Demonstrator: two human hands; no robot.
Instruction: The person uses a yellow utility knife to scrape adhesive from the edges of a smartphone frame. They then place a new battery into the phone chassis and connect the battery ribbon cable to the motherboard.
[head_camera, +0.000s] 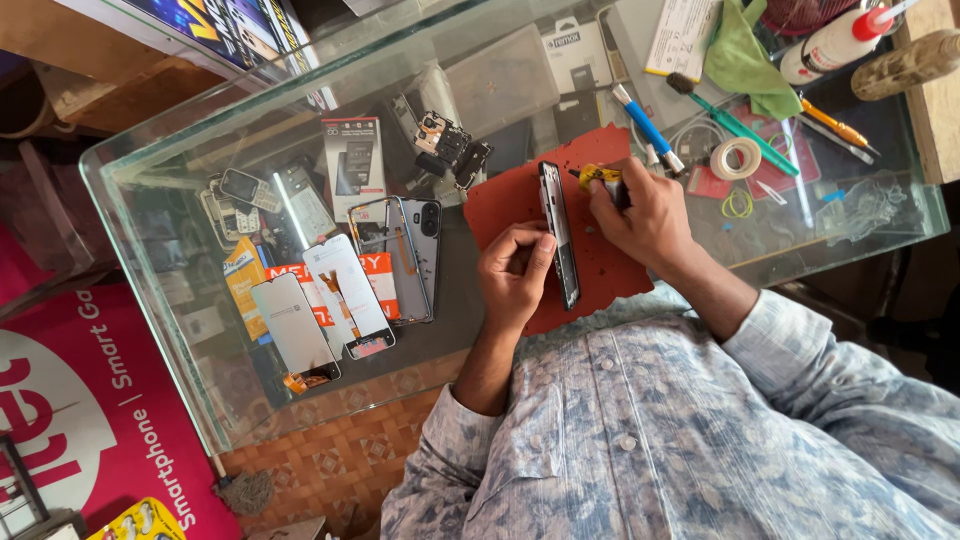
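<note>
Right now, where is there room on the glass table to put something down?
Bare glass shows between the phone screens and the red mat. The corner near the tape roll, brushes and green cloth is crowded; both hands fill the mat.

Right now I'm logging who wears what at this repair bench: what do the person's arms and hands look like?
Both hands, left hand and right hand, are bare: no gloves, and no rings or watch that I can make out. Both arms wear the sleeves of a pale blue-grey shirt with a mottled floral print, pushed up so the forearms are uncovered.
</note>
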